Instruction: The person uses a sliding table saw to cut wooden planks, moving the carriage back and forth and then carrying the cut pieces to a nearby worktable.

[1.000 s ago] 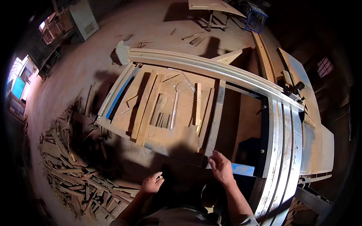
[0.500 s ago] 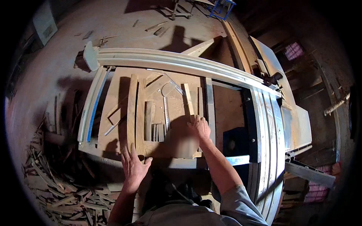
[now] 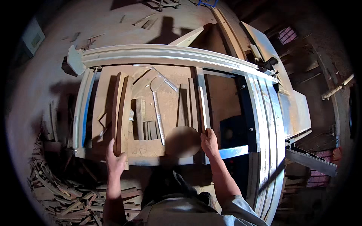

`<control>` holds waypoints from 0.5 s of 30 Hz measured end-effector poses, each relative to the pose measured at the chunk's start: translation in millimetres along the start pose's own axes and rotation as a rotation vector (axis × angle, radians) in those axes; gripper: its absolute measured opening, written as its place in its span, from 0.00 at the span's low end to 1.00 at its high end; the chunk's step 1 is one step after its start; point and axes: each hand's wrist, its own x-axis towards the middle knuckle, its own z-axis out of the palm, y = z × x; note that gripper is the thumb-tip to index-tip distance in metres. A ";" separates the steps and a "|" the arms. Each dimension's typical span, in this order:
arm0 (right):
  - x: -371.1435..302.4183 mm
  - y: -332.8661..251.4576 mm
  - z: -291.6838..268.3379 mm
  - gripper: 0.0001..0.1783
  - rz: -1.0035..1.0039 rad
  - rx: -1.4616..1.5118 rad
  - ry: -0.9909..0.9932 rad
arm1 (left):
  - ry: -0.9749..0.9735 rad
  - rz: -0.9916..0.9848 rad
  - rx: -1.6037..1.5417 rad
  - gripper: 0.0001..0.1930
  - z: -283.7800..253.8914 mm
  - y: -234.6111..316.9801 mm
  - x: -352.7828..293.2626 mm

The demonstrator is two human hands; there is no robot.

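Note:
At the lower end of two long wooden boards (image 3: 121, 109), my left hand (image 3: 115, 162) is closed round the nearer edge of the left one, thumb on the right and fingers on the left. My right hand (image 3: 209, 143) pinches the lower end of a thin wooden strip (image 3: 204, 107), which stands out along the metal crossbar (image 3: 201, 77). Left of it lie two more strips (image 3: 182, 101) on the dusty wooden panel (image 3: 173, 71). A hinged metal rule (image 3: 158, 118) and several short wood blocks (image 3: 152, 130) lie between my hands. A blurred round patch hides part of the panel.
A long metal fence (image 3: 169, 54) runs across the far side. Slotted metal rails (image 3: 269, 132) stand on the right, beside a dark opening with a blue part (image 3: 233, 130). Scrap wood (image 3: 64, 188) is heaped on the floor at lower left.
My right hand has moved right, taking the strip from the panel to beside the crossbar. My left hand has closed from spread fingers onto the board, and the boards now show their brown sides. The view has shifted.

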 end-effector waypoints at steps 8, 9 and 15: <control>-10.0 -20.8 5.7 0.17 -0.175 -0.446 -0.142 | -0.007 -0.173 -0.590 0.34 -44.5 -0.9 -7.4; -7.4 -17.6 12.8 0.17 -0.222 -0.587 -0.187 | 0.000 -0.172 -0.570 0.33 -49.5 -8.1 -6.0; -5.4 -44.0 22.2 0.13 -0.134 -0.821 -0.235 | 0.027 -0.096 -0.482 0.31 -76.4 -18.3 6.2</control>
